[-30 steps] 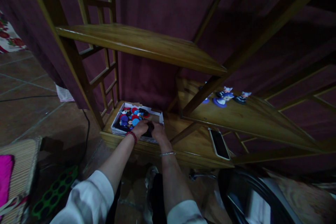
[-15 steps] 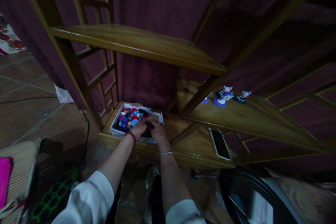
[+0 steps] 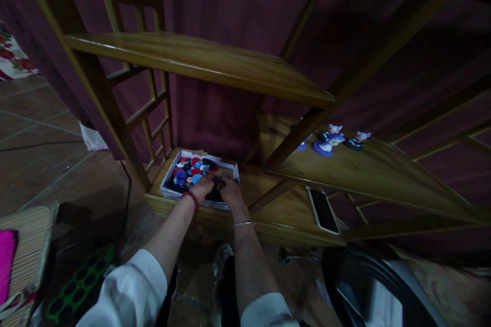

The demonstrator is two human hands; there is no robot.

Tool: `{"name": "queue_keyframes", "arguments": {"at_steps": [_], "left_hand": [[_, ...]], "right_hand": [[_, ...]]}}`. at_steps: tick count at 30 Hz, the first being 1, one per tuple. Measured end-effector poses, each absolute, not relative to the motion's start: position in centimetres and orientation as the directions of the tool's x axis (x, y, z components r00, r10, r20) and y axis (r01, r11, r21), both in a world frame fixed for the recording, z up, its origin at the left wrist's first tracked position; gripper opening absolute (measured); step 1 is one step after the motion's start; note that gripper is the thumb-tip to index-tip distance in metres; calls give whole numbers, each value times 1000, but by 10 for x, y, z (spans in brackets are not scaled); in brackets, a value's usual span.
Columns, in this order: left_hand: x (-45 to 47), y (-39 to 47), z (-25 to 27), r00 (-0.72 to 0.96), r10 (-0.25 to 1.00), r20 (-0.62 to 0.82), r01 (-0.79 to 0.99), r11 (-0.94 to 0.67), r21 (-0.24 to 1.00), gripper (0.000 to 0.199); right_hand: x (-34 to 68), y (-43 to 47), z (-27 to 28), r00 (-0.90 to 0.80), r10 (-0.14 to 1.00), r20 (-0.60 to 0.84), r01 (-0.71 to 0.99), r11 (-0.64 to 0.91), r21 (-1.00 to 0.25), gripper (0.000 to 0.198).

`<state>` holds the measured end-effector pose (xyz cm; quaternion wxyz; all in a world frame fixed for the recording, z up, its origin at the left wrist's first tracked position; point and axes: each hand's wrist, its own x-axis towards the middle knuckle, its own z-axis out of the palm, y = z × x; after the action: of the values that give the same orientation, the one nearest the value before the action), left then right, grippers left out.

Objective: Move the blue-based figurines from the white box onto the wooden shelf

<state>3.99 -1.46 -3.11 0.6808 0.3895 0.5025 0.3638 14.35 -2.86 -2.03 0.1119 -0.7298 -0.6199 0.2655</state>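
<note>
A white cardboard box filled with small red, blue and black figurines sits on the low wooden shelf. Over its right half, my left hand, with a red beaded bracelet at the wrist, and my right hand, with a silver bangle, come together. Between them is a small dark figurine, gripped by the fingers of both hands. Its details are too dim to make out. My hands cover part of the box's right side.
Several cat-like figurines stand on the raised shelf at right. A phone lies on the lower shelf. An upper shelf board overhangs the box. A black stool, a green power strip and a woven seat are nearby.
Both hands stay over the box, and the fingers shift slightly around the dark figurine. The view has moved a little.
</note>
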Motion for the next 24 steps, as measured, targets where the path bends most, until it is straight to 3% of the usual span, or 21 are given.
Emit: {"name": "queue_keyframes", "arguments": {"at_steps": [13, 24], "left_hand": [[37, -15, -21, 214, 856, -471, -185, 509, 841, 29], [37, -12, -22, 126, 857, -500, -225, 516, 827, 21]], "right_hand": [[143, -26, -19, 150, 962, -229, 813, -252, -525, 26], [144, -17, -36, 171, 970, -174, 760, -242, -603, 35]]}}
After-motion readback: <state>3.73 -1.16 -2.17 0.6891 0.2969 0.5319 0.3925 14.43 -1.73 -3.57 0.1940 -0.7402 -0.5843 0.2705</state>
